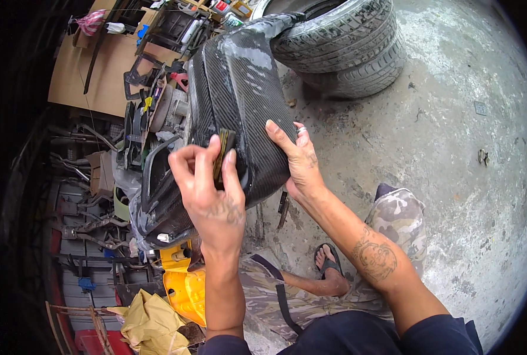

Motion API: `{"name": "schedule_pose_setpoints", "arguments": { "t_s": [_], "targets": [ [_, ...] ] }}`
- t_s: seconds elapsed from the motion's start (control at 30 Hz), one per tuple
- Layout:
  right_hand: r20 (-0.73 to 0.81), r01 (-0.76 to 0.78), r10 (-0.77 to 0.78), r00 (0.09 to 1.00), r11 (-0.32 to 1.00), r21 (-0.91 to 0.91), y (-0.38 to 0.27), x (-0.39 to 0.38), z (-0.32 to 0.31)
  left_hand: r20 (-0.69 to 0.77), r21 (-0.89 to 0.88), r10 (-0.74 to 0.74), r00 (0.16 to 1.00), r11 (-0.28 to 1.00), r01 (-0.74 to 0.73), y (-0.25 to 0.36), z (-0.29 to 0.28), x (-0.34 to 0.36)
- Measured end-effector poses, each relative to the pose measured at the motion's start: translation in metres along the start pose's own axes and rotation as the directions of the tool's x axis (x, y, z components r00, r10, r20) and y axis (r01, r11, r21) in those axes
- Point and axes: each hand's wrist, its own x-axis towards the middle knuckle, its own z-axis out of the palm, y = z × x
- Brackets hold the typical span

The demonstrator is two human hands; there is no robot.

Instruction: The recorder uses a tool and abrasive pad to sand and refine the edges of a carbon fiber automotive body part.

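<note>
A large black carbon-fibre car part [254, 100], wet or dusty with pale smears on its upper face, slants across the middle. Its top end lies against the upper tyre. My left hand [210, 177] pinches a small folded piece of sandpaper [224, 157], dark with yellowish layered edges, between thumb and fingers. That piece touches the part beside a long raised crease. On the part's right edge, my right hand [302, 157] has its thumb on the face and its other fingers round the side, mostly hidden. A ring shows on one finger.
Two stacked tyres [346, 47] stand on the concrete floor [452, 148] at the far right. To the left are a cardboard sheet [92, 77], metal pipes, bottles and scattered parts. A yellow plastic case [183, 290] and crumpled brown paper [151, 322] lie near my left forearm.
</note>
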Motion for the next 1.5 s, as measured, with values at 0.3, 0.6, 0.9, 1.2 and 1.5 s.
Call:
{"name": "schedule_pose_setpoints", "arguments": {
  "t_s": [0.3, 0.6, 0.9, 1.2, 1.5],
  "targets": [
    [0.021, 0.018, -0.019, 1.000, 0.998, 0.056, -0.001, -0.009, 0.006, 0.025, 0.098, 0.061, 0.998, 0.993, -0.063, 0.006, 0.000, 0.015],
    [0.081, -0.012, 0.009, 0.997, 0.999, 0.033, -0.001, -0.013, 0.008, 0.071, 0.059, -0.033, 0.997, 0.998, 0.029, 0.010, -0.016, 0.025],
    [0.082, 0.027, 0.038, 0.996, 0.743, -0.669, -0.036, -0.007, -0.014, 0.105, -0.382, -0.335, 0.936, 0.856, 0.349, -0.028, -0.065, -0.063],
    [0.004, -0.007, 0.079, 0.997, 0.151, -0.989, -0.062, 0.004, -0.039, 0.511, -0.595, -0.101, 0.854, 0.675, 0.436, -0.030, -0.030, -0.161],
    [0.306, 0.229, -0.172, 0.936, -0.363, -0.903, -0.148, -0.036, -0.028, 0.439, -0.563, -0.005, 0.898, 0.778, 0.279, -0.070, 0.035, -0.179]
  ]
}}
